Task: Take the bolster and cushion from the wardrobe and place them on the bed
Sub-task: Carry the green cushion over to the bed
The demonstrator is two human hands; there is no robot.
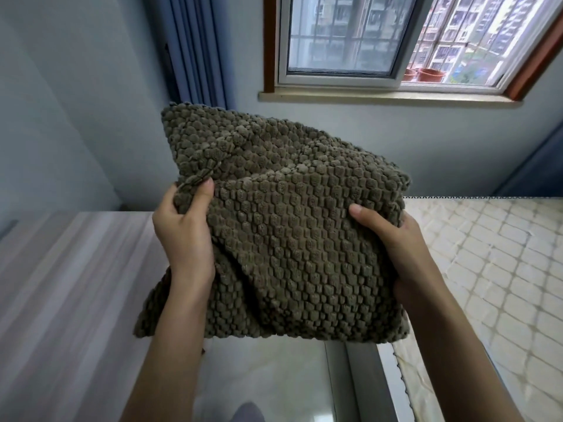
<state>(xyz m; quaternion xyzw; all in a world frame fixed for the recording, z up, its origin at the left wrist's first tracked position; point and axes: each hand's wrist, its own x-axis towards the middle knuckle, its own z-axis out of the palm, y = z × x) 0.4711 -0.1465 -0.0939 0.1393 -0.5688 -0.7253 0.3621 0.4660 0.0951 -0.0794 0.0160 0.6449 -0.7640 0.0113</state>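
Cushion (289, 233): olive-brown, bobbled weave, limp and creased; held up in the air in front of the person, clear of every surface.
Left hand (185, 236): closed on the cushion's left edge; thumb lies on the front face near a bunched fold, the other fingers wrapped behind the fabric and hidden.
Right hand (393, 239): closed on the cushion's right edge; thumb pressed across the front face, the fingers curled behind and below, mostly out of sight.
Grip: both hands clamp fabric between thumb and fingers; neither is spread.
Bed (493, 269): bare quilted mattress, cream, at the right; the cushion's right side hangs near its edge, not touching it.
Floor (274, 376): pale glossy tile, below the cushion.
Pale surface (67, 284): streaked grey-white top at the left, beneath the left forearm.
Window (365, 41): above the far wall, behind the cushion.
Curtain (198, 47): blue, drawn left of the window.
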